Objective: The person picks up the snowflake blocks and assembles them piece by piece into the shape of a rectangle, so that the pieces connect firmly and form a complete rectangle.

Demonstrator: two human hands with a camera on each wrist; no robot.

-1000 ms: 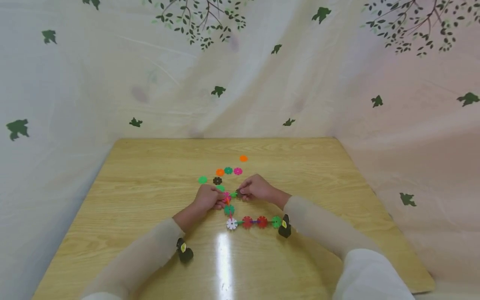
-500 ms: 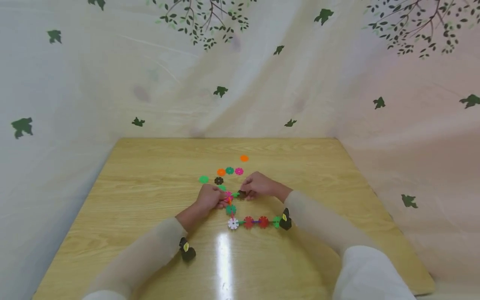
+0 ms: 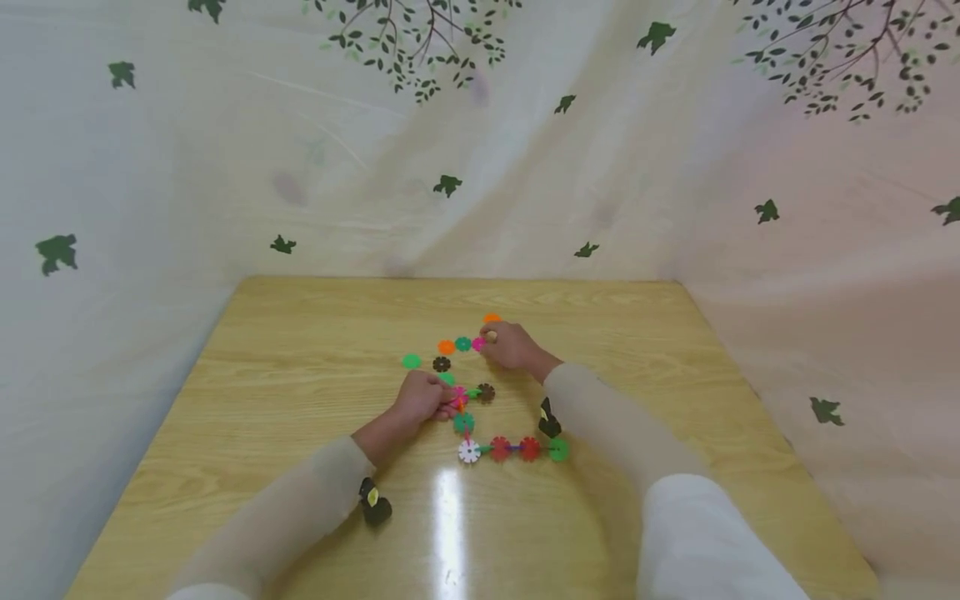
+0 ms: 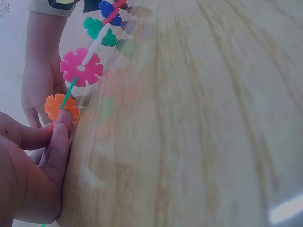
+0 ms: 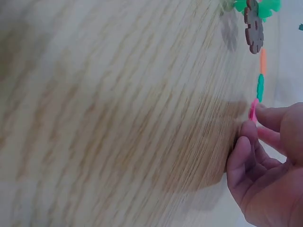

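In the head view my left hand [image 3: 422,397] pinches a pink snowflake disc [image 3: 459,397] in a chain of notched plastic discs. A green disc [image 3: 473,393] and a brown disc [image 3: 486,392] extend the chain to the right. Below, it runs through a teal disc [image 3: 463,422] to a white disc [image 3: 469,451], then right past two red discs [image 3: 500,448] to a green one. Farther back, my right hand [image 3: 512,345] pinches a loose pink snowflake disc [image 5: 253,109] at its edge. In the left wrist view fingertips largely cover the held piece.
Beside the right hand lie a loose teal disc [image 3: 463,343] and an orange disc [image 3: 446,347]. Another orange disc [image 3: 492,317] is behind it. Loose brown [image 3: 442,364] and green [image 3: 411,361] discs lie beyond the left hand. A printed curtain surrounds the wooden table [image 3: 300,333].
My right hand has let go of the brown disc, now on the chain's end, and moved back to grip a loose pink disc. The left hand stays on the chain.
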